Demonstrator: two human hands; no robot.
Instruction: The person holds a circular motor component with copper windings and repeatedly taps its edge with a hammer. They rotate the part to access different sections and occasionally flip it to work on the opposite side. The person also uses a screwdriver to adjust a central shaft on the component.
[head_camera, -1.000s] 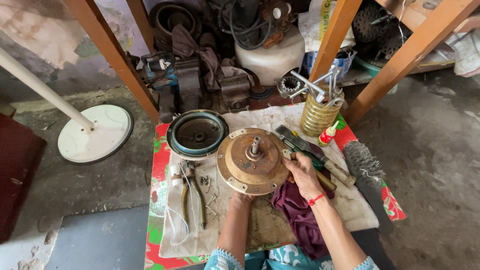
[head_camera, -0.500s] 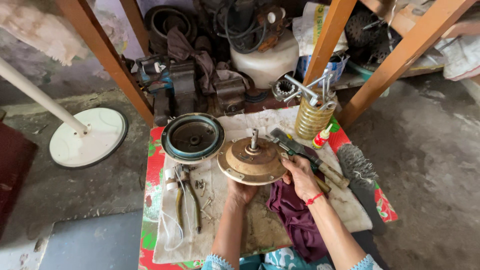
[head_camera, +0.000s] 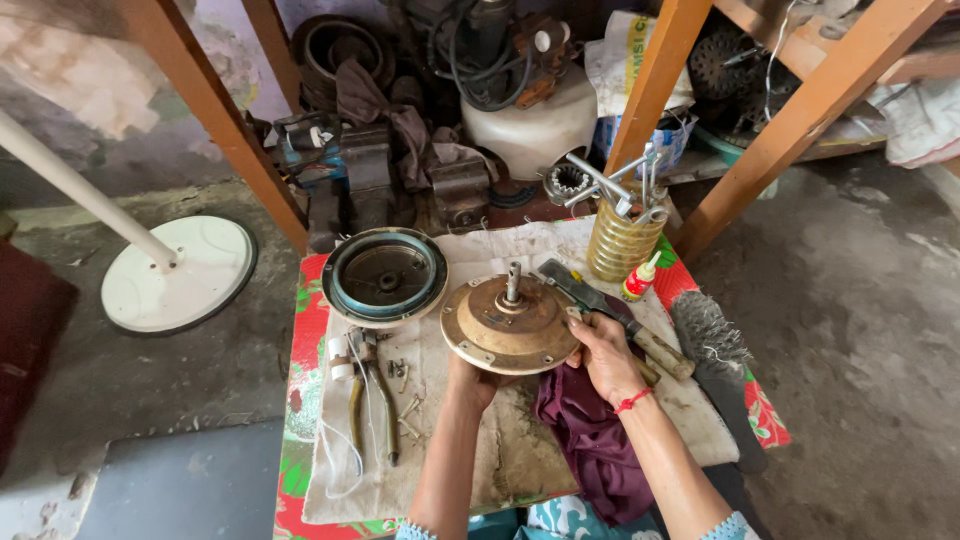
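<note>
Head view, looking down at a low table (head_camera: 300, 330) draped with a dirty cloth (head_camera: 480, 250). At centre, a round brass-coloured motor cover (head_camera: 510, 325) with a short shaft standing up from its middle, raised slightly off the cloth and tilted. Left hand (head_camera: 470, 378) under the cover's near edge, fingers curled beneath and mostly hidden, gripping the rim. Right hand (head_camera: 606, 352) closed on the cover's right rim, thumb on top, a red thread round the wrist. Just left of the cover, touching or nearly so, a second round housing (head_camera: 385, 275) lying open side up, dark inside. Near the left hand, pliers (head_camera: 370, 390) and a few loose screws (head_camera: 405, 405) on the cloth. Below the right hand, a maroon rag (head_camera: 590, 445). Right of the cover, a file (head_camera: 610, 315) with a wooden handle, then a wire brush (head_camera: 715, 345) at the table's edge. Behind, a yellow ribbed holder (head_camera: 622, 240) full of metal tools, a small glue bottle (head_camera: 638, 280) beside it. On the floor at left, a white fan base (head_camera: 178, 272).
</note>
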